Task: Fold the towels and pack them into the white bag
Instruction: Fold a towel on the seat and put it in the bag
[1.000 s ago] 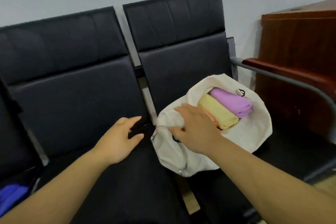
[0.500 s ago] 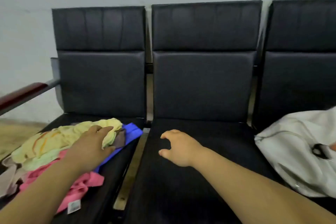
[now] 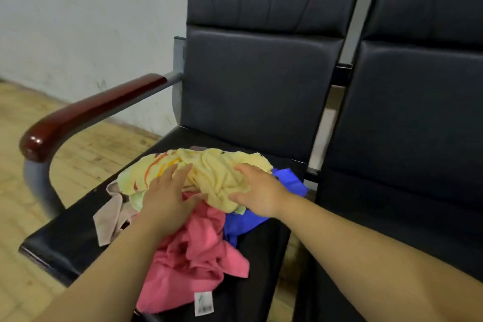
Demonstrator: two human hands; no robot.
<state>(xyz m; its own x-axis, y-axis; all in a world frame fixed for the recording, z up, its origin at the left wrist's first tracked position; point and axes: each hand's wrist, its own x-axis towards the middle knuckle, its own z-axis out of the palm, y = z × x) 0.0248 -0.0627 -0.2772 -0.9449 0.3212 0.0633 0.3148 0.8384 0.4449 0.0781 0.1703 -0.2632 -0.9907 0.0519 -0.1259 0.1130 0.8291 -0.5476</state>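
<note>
Leftmost: beige towel (image 3: 109,213) draped near seat (image 3: 62,238) front-left edge. Next, left hand (image 3: 167,199) laid flat on yellow towel (image 3: 209,172), fingers (image 3: 177,174) straight, slightly spread, gripping nothing. Below, pink towel (image 3: 193,251) sprawled toward front edge, tag showing. Then right hand (image 3: 258,193) bunching yellow towel's right side, fingers curled into the cloth. Blue towel (image 3: 290,183) tucked beneath, far right. White bag out of view. Probably picking yellow towel for folding. Likely risks: lifting from tangled heap and dragging pink or beige towel off seat onto floor; snagging blue towel underneath; pulling by one bunched corner and getting a crooked fold.
</note>
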